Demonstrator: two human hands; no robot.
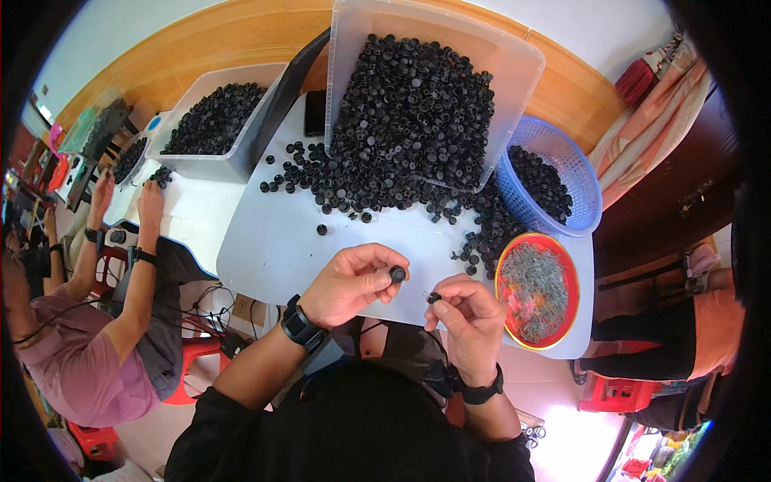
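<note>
Here your left hand (353,281) pinches a black cap (397,274) in its fingertips above the tabletop (273,249), while your right hand (470,315) grips a small dark piece (434,297) just beside it, near the red bowl (572,277).

right-hand piece (434,297): too small | clear bin (514,60): top cut off

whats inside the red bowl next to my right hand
The red bowl by the right hand holds a heap of thin grey-green wire-like bits, too small to identify. They cover the bowl's bottom completely, so anything lying underneath them cannot be seen.
</note>
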